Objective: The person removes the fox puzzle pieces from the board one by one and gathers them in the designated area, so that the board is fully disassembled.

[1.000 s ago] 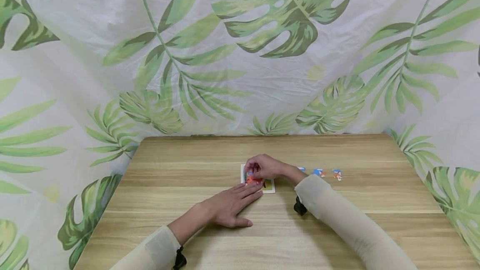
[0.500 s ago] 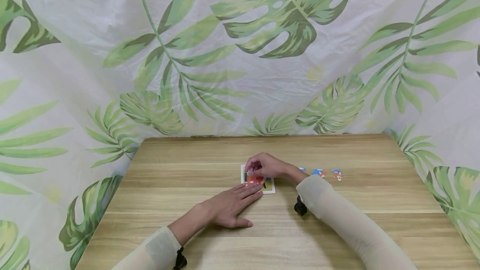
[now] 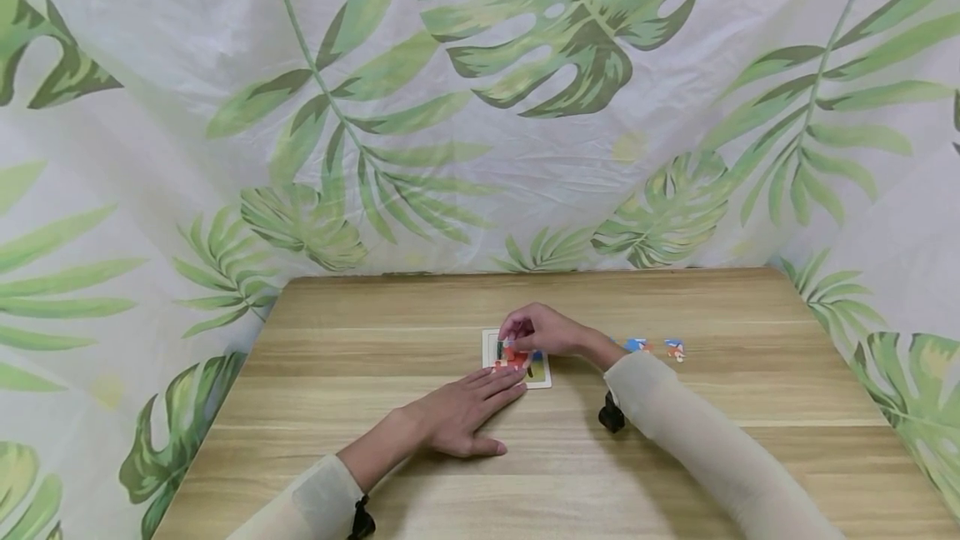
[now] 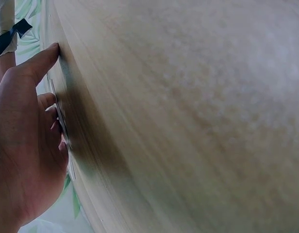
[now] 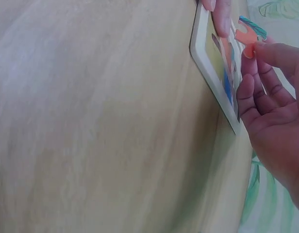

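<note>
Right hand (image 3: 542, 332), centre of the head view, pinches a small orange cardboard jigsaw piece (image 5: 245, 41) by its edge between curled fingertips, held just above the white-framed square puzzle board (image 3: 537, 374). Left hand (image 3: 459, 417), lower centre, lies flat with straight fingers, tips pressing the board's near edge onto the light wooden table (image 3: 375, 332). Two more small blue-and-orange puzzle pieces (image 3: 655, 347) lie right of centre, near the board. The piece looks light, thin, stiff but bendable; best pinched at the edges, clear of the tabs.

orange puzzle piece (image 5: 246, 40) (white-framed board (image 3: 542, 377)), leaf-print backdrop (image 3: 480, 107)
</note>
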### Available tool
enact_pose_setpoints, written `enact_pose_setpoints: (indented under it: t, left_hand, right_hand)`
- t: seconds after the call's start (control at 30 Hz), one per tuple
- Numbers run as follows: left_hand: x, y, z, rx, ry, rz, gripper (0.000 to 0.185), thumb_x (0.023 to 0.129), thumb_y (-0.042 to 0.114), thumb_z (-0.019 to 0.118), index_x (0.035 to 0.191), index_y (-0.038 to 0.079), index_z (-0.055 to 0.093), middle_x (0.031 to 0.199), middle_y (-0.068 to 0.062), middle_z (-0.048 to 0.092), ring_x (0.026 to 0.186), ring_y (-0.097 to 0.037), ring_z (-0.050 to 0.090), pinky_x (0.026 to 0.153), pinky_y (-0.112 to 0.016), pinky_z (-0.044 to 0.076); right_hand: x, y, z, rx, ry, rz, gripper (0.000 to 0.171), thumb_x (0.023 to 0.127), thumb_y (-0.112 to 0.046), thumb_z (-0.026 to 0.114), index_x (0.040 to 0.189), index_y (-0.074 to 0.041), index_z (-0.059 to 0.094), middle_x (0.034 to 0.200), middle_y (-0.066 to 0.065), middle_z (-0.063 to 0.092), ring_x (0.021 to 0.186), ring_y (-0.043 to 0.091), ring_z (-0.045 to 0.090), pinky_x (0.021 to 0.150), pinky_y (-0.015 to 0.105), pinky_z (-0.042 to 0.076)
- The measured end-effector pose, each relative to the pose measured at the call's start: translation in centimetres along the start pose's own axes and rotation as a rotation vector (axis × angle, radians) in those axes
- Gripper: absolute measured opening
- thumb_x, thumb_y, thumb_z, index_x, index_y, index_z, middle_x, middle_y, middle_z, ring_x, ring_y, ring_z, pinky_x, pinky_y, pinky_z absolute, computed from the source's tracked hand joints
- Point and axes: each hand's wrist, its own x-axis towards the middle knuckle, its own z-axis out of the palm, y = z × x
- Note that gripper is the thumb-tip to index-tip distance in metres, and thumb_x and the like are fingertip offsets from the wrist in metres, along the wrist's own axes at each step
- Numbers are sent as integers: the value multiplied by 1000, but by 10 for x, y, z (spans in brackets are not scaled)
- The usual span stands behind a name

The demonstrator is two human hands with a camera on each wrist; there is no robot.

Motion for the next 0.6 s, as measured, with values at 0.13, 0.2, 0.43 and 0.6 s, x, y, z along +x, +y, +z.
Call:
enact_pose_setpoints:
  t: [0.13,0.2,0.43,0.6]
  left_hand:
    - [0,0,1,-4,3,2,89,106,63,48,171,12,17,179,-5,8,165,-19,9,133,-41,15]
    - [0,-1,1,-3,2,3,89,106,64,48,171,12,17,179,-5,8,165,-19,8,133,-40,15]
    - [1,-2,2,9,7,15,89,106,63,48,171,10,19,179,-6,10,165,-21,10,133,-41,17]
    - [1,-3,3,8,5,12,88,106,64,47,171,11,18,179,-6,10,165,-22,10,133,-42,17]
  right_hand:
    - [-4,0,-5,-51,3,6,13,98,2,72,109,-3,76,94,7,73,87,15,66,78,25,56]
    - [-7,0,-8,-73,9,6,13,98,1,73,109,-6,77,94,4,73,87,13,66,78,24,56]
    - [-20,-2,-17,-85,15,-21,13,97,3,72,108,-2,77,93,6,73,85,13,65,76,24,55]
    - [-31,-4,-25,-87,16,-30,14,97,4,72,109,-3,77,94,9,72,85,14,64,76,24,54]
